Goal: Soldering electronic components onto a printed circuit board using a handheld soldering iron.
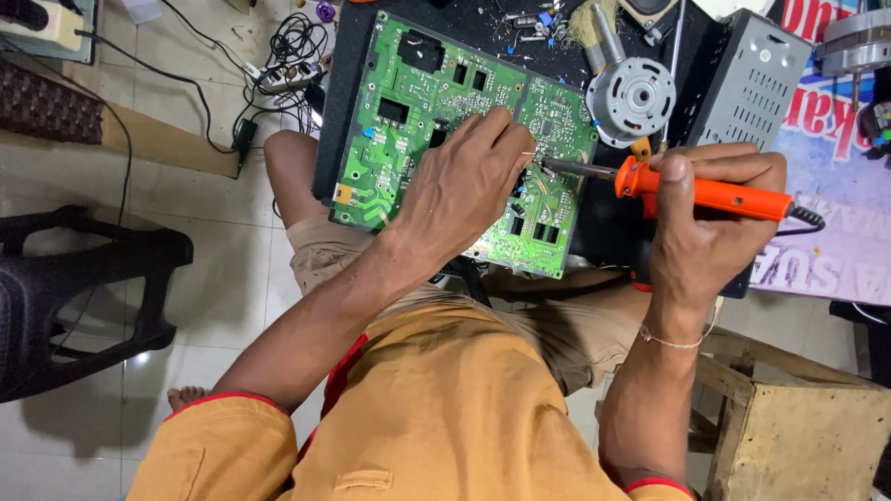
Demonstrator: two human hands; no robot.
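Observation:
A green circuit board [408,93] lies on a black mat across my lap. My left hand [469,176] rests on the board's right half, its fingers pinched around a thin strand of solder wire [527,154] near the board's surface. My right hand [710,223] grips an orange soldering iron [715,193] by its handle. The iron's metal tip [566,167] points left and meets the board just beside my left fingertips.
A grey electric motor [631,97] and a grey perforated metal box [742,79] sit behind the board. A black plastic chair [83,288] stands on the tiled floor at left, with cables and a power strip [288,74] beyond. A wooden stool [798,417] is at right.

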